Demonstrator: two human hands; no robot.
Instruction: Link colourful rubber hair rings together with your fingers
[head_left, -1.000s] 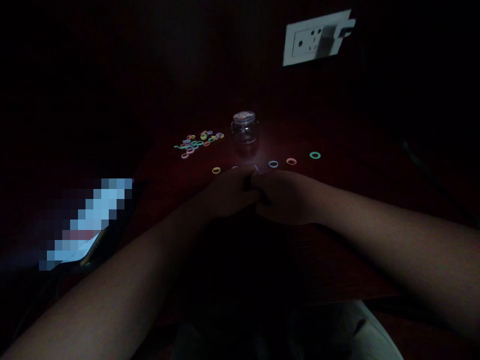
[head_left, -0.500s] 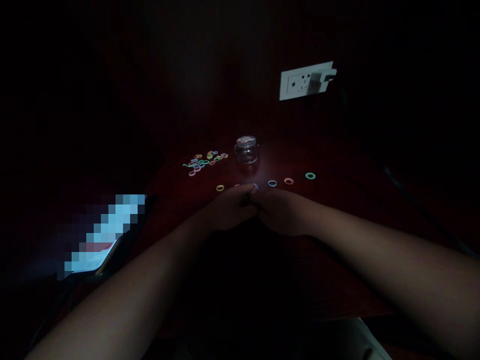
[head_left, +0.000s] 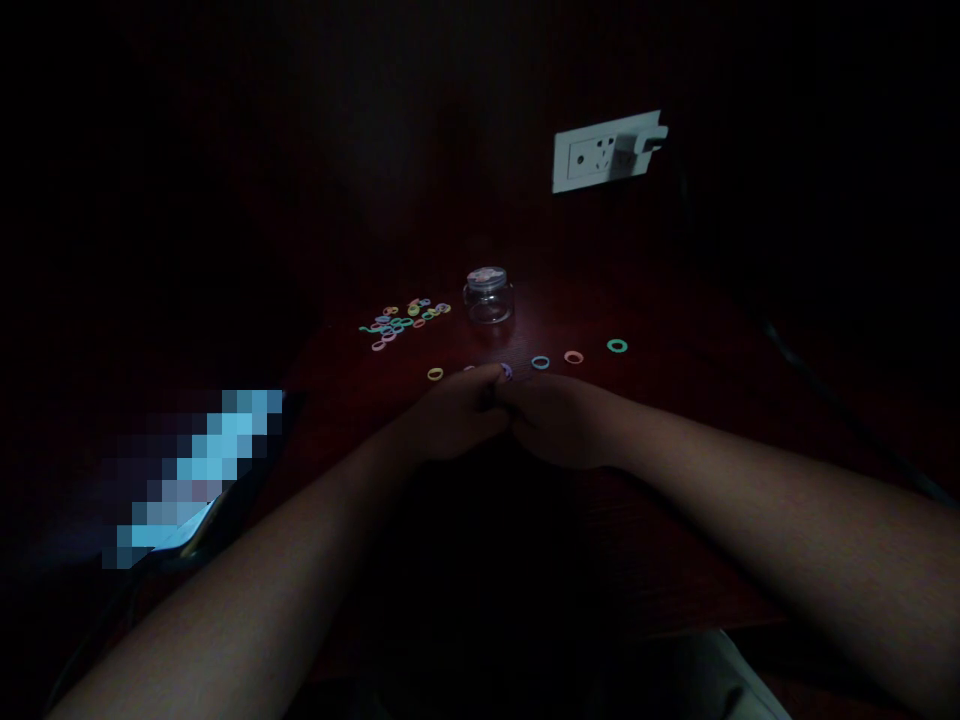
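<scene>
My left hand (head_left: 461, 412) and my right hand (head_left: 562, 420) meet in the middle of the dark red table, their fingers curled in against each other. Both look closed; the backs of the hands and the dim light hide whatever might be inside. Just beyond them runs a row of small coloured hair ties: a yellow one (head_left: 435, 374), a partly covered pink one (head_left: 469, 369), a purple one (head_left: 507, 372) by my thumb, a blue one (head_left: 540, 362), a salmon one (head_left: 574, 357) and a green one (head_left: 617, 346). A lidded clear jar (head_left: 489, 300) stands upright behind the row.
Left of the jar lies a loose pile of hair ties (head_left: 397, 325). A lit phone (head_left: 202, 480), its screen blurred out, is at the left. On the back wall is a socket plate (head_left: 577, 163) with a white plug (head_left: 641, 145). A cable (head_left: 840, 408) crosses the right side.
The whole view has shifted slightly, so most things sit a little further left and up. My hands stay together; nothing on the table has visibly moved.
</scene>
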